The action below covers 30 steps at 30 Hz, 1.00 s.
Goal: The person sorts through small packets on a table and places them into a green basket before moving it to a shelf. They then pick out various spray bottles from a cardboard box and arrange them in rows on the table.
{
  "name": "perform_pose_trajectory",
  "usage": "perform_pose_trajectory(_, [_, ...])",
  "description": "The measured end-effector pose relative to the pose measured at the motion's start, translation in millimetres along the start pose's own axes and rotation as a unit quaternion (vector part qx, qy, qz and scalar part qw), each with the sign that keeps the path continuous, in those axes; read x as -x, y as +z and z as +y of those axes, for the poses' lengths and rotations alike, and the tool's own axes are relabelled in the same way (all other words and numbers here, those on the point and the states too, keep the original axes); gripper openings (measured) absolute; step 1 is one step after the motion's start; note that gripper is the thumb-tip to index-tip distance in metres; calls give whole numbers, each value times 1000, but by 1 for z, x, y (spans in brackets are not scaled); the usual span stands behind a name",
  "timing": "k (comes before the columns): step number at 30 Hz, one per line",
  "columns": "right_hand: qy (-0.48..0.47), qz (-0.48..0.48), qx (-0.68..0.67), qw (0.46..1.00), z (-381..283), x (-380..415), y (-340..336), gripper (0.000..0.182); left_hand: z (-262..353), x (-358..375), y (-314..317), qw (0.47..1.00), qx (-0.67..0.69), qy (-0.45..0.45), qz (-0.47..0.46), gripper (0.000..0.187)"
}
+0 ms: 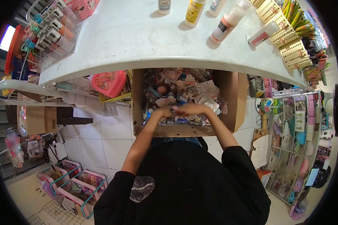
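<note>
1. My left hand (164, 112) and right hand (194, 109) are over the near part of the box (184, 131), fingertips close together. The fingers are blurred and partly hidden, so I cannot tell whether either hand is closed on anything.
2. The packets (172, 80) are in the box, under and beyond my hands, heaped loosely and overlapping.
3. I judge that pulling 1 packet from underneath could drag others along or crease their cards, because they lie tangled.
4. A quick sweep towards me could tip small pieces over the near wall onto the floor (116, 150).
5. Lifting my hands sharply could knock them on the table (139, 45), whose edge runs just beyond the box.
6. Left of the box, a pink tub (118, 88) of small coloured pieces sits at a yellow basket (127, 96); a sideways elbow could spill it.
7. Further left, a wire rack (45, 62) on the table holds capped bottles.
</note>
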State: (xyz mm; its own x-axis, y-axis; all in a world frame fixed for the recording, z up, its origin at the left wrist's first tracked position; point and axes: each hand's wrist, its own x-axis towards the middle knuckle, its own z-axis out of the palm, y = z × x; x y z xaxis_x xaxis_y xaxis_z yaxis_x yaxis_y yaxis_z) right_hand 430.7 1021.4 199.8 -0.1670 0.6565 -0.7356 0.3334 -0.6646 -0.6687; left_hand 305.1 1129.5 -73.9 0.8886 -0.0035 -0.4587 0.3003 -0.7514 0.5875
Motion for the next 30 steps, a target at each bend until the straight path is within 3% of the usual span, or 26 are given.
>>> perform_pose_trajectory(2, [-124,16,74,989,39,-31,30,51,90,63,-114,990,107,-91,17,55])
perform_pose_trajectory(3, [-81,-66,57,993,42,-39,35,45,87,66,-111,987,51,-38,147,55])
perform_pose_trajectory(4, [-83,-66,53,993,78,-61,40,45,85,69,-112,988,48,-39,144,55])
perform_pose_trajectory(6, [30,25,131,991,120,-128,75,51,80,72,-118,983,-69,-16,171,52])
perform_pose_trajectory(7, [87,71,170,979,121,-128,73,56,78,73,-124,986,-66,3,150,53])
perform_pose_trajectory(8, [87,73,171,979,124,-127,65,56,80,73,-127,986,-67,5,152,53])
perform_pose_trajectory(10, [22,-9,140,990,108,-99,38,63,85,74,-130,993,13,-91,69,55])
perform_pose_trajectory(11, [58,-38,152,986,62,-67,28,71,84,73,-123,994,13,-91,67,55])
perform_pose_trajectory(13, [61,-12,139,988,66,-67,24,72,88,72,-109,971,-149,-63,177,58])
perform_pose_trajectory(14, [65,13,127,990,68,-65,22,74,94,73,-106,971,-148,-61,178,58])
perform_pose_trajectory(16, [59,53,159,984,74,-61,18,73,107,76,-104,962,-232,-100,104,70])
perform_pose_trajectory(18, [19,100,128,987,80,-58,11,66,112,68,-101,954,-260,-123,80,71])
perform_pose_trajectory(21, [36,99,91,990,129,-101,7,65,119,61,-98,938,-302,-165,47,70])
perform_pose_trajectory(22, [36,101,90,990,117,-93,1,65,119,59,-96,931,-315,-183,37,68])
perform_pose_trajectory(24, [79,-83,32,993,73,-59,-12,68,103,51,-87,929,-321,-176,47,73])
perform_pose_trajectory(25, [79,-82,31,993,71,-54,-8,68,102,53,-90,928,-325,-172,57,78])
perform_pose_trajectory(27, [82,154,149,973,70,-46,4,72,103,58,-90,933,-307,-177,57,71])
perform_pose_trajectory(29, [58,162,145,974,70,-39,2,74,107,62,-98,939,-288,-181,59,64])
perform_pose_trajectory(30, [35,169,142,975,71,-36,1,76,107,61,-103,944,-274,-183,0,68])
